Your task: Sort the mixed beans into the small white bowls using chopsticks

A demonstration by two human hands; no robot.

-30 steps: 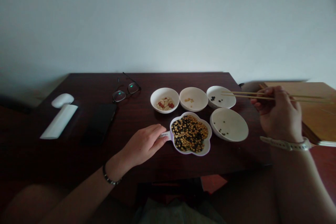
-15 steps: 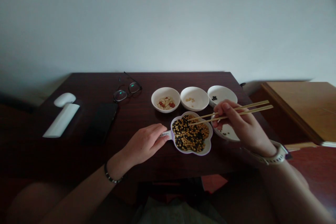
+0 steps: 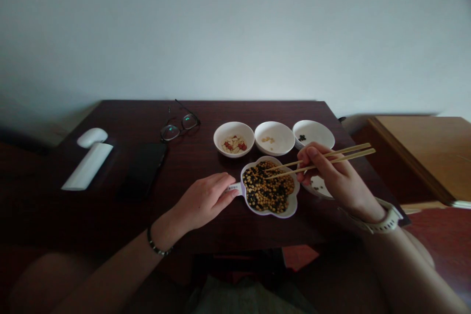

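Note:
My left hand (image 3: 208,199) is closed on the handle of a flower-shaped bowl (image 3: 293,206), white with a pale purple rim. Yellow and black beans (image 3: 268,189) are mixed inside it. A pair of wooden chopsticks (image 3: 346,153) is gripped in my right hand (image 3: 336,181), their tips down among the beans. Behind stand three white bowls: one bowl (image 3: 220,132) with pale and red pieces, one bowl (image 3: 281,132) with a few pale pieces, and one bowl (image 3: 320,132) with a few black beans. My right hand partly hides another white bowl (image 3: 326,193) holding small dark bits.
Eyeglasses (image 3: 180,127), a dark phone (image 3: 145,169), a white oblong case (image 3: 88,167) and a white rounded object (image 3: 91,137) lie on the left of the dark wooden table (image 3: 206,110). A lighter wooden surface (image 3: 427,152) is at the right.
The chopstick tips have shifted slightly right and down among the beans, my right hand moving a little with them. My left hand keeps its hold on the handle.

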